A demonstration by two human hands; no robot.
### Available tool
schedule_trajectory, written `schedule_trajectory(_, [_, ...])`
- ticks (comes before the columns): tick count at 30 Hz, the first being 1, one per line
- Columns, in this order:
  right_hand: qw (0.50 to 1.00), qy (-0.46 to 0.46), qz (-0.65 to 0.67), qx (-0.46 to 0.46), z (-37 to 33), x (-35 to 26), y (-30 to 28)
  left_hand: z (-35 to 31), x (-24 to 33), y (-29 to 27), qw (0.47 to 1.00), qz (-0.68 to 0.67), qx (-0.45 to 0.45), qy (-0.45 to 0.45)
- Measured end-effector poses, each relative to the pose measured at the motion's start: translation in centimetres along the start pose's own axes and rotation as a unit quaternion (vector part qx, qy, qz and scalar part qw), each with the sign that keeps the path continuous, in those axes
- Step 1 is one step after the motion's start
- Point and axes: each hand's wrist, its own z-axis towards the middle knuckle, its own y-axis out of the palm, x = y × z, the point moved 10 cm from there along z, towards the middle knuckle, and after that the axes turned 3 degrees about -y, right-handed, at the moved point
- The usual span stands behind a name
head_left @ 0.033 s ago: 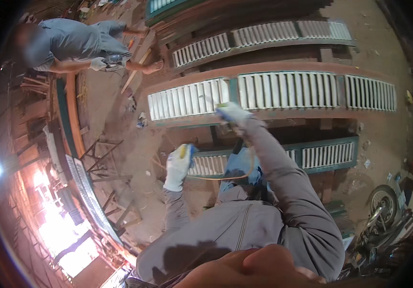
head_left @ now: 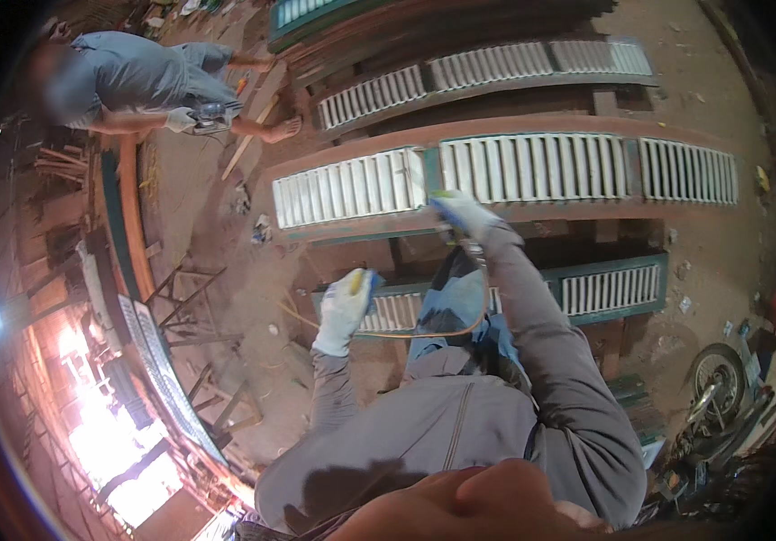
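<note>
In a white glove with blue and green-yellow parts, my right hand (head_left: 465,216) is closed around what looks like a spray gun (head_left: 449,236), mostly hidden by the hand. An orange-tan hose (head_left: 424,335) hangs from it in a loop and runs left past my other glove. Just beyond the hand lies a long louvered shutter panel (head_left: 532,169) with whitish slats and a reddish-brown frame. My gloved left hand (head_left: 343,309) is curled closed above the left end of a nearer green-framed panel (head_left: 618,287); whatever is in its fingers is hidden.
Farther off lies another slatted panel (head_left: 487,70). A person (head_left: 145,77) at upper left holds a tool (head_left: 212,115). Metal stands (head_left: 191,302) and long boards (head_left: 131,207) are on the left. A motorcycle wheel (head_left: 714,379) stands at lower right.
My right hand has moved right along the shutter panel, with the hose loop following. My left hand has shifted slightly right. The whole view has slid a little.
</note>
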Motion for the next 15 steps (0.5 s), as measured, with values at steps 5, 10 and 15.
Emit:
schedule_trajectory(5, [0.835,-0.23,0.305,0.395,-17.4,1.7,-19.8,-3.0,11.1,13.6,0.929,0.15,-0.145,0.305])
schedule_trajectory(10, [0.765,-0.257,0.486,0.336,-20.9,10.7,-15.1,-7.4,12.7,22.7,0.889,0.119,-0.364,0.251])
schedule_trajectory(15, [0.906,-0.146,0.067,0.392,-21.8,16.1,-9.8,-6.2,1.8,20.7,0.932,0.141,-0.331,0.042])
